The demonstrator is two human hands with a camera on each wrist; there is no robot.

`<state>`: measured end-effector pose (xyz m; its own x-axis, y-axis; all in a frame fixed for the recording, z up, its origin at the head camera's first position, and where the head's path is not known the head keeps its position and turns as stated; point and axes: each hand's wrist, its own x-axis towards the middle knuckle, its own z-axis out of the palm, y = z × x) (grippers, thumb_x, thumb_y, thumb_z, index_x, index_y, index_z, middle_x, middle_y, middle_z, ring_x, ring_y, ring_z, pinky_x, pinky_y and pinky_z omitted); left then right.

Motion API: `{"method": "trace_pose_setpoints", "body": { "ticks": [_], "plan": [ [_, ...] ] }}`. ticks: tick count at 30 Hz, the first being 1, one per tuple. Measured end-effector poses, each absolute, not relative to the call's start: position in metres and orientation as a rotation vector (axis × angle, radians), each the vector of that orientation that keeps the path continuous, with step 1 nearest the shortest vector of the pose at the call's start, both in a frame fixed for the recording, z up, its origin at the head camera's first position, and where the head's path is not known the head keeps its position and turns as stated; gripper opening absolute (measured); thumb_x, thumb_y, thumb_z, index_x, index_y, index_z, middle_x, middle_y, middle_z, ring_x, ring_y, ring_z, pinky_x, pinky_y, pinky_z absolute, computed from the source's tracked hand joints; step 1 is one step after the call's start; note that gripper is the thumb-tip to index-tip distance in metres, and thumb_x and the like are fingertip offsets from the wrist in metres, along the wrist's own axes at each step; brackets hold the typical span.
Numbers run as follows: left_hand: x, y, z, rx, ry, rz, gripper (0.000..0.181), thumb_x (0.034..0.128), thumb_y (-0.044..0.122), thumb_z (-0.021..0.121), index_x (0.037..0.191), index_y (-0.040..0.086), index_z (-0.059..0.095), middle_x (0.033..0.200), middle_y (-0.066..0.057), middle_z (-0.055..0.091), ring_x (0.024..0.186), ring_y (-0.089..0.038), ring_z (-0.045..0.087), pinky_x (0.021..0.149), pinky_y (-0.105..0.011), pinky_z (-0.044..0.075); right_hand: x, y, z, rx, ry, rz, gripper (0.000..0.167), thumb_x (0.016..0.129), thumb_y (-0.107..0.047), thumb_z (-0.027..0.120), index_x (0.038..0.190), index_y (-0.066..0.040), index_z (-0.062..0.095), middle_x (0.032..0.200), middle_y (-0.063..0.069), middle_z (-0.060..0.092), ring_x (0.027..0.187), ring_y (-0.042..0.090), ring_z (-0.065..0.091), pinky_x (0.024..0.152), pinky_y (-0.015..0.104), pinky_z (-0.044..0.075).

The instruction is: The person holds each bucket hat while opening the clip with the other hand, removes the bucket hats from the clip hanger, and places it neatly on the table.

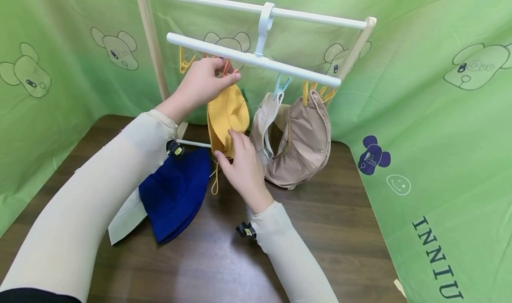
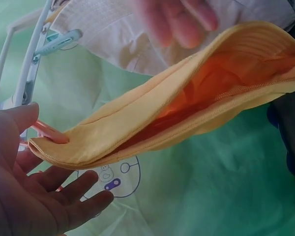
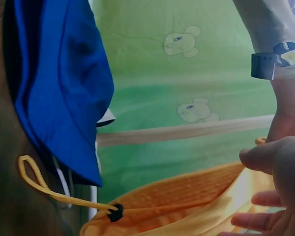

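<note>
A yellow hat [image 1: 228,112] hangs by its brim from an orange clip [image 2: 51,132] on the white hanger bar [image 1: 256,59]. My left hand [image 1: 204,83] is at that clip, thumb and fingers apart around it; whether they touch it I cannot tell. In the left wrist view its other fingers [image 2: 96,196] are loosely extended below the brim. Lower down, my right hand [image 1: 246,169] is beside the yellow hat with fingers extended; contact with the fabric is unclear. A yellow cord [image 3: 64,197] with a black toggle [image 3: 115,213] dangles from the hat.
Right of the yellow hat, a pale hat [image 1: 266,121] and a beige-brown hat [image 1: 306,138] hang from a blue clip [image 1: 281,86] and yellow clips [image 1: 310,89]. A blue hat [image 1: 180,192] and a whitish hat [image 1: 127,218] are at left, above the brown table [image 1: 208,267]. A wooden-sided rack [image 1: 154,49] supports the hanger.
</note>
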<state>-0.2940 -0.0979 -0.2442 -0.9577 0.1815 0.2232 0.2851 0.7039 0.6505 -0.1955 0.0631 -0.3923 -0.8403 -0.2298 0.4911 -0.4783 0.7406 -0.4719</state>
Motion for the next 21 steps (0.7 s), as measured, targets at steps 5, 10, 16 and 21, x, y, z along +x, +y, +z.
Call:
{"method": "trace_pose_setpoints", "body": {
  "ticks": [5, 10, 16, 21],
  "plan": [
    [-0.293, -0.096, -0.245, -0.391, -2.744, -1.062, 0.039, 0.0991, 0.051, 0.063, 0.114, 0.016, 0.069, 0.127, -0.001, 0.070, 0.133, -0.019, 0.056, 0.100, -0.036, 0.047, -0.205, 0.056, -0.382, 0.451, -2.559, 0.816, 0.061, 0.095, -0.039, 0.071, 0.146, -0.011, 0.053, 0.139, 0.008, 0.060, 0.128, 0.027, 0.058, 0.105, 0.042, 0.048],
    [-0.293, -0.095, -0.246, -0.361, -2.724, -1.016, 0.038, 0.0996, 0.053, 0.062, 0.105, 0.016, 0.065, 0.119, 0.002, 0.070, 0.125, -0.017, 0.060, 0.092, -0.034, 0.046, -0.211, 0.049, -0.378, 0.394, -2.591, 0.776, 0.065, 0.094, -0.043, 0.071, 0.148, -0.012, 0.051, 0.142, 0.008, 0.058, 0.129, 0.029, 0.056, 0.102, 0.045, 0.051],
    [-0.290, -0.099, -0.247, -0.305, -2.744, -0.952, 0.042, 0.1001, 0.056, 0.058, 0.103, 0.015, 0.063, 0.100, -0.002, 0.063, 0.094, -0.020, 0.057, 0.075, -0.032, 0.042, -0.213, 0.039, -0.379, 0.353, -2.607, 0.741, 0.068, 0.093, -0.048, 0.072, 0.147, -0.013, 0.050, 0.143, 0.007, 0.056, 0.125, 0.031, 0.058, 0.096, 0.047, 0.054],
    [-0.290, -0.106, -0.246, -0.264, -2.753, -0.937, 0.043, 0.1005, 0.057, 0.056, 0.108, 0.015, 0.065, 0.089, -0.005, 0.060, 0.075, -0.022, 0.047, 0.065, -0.034, 0.037, -0.215, 0.032, -0.377, 0.357, -2.607, 0.696, 0.070, 0.094, -0.052, 0.070, 0.148, -0.012, 0.049, 0.143, 0.008, 0.055, 0.123, 0.031, 0.059, 0.095, 0.046, 0.055]
  ]
}}
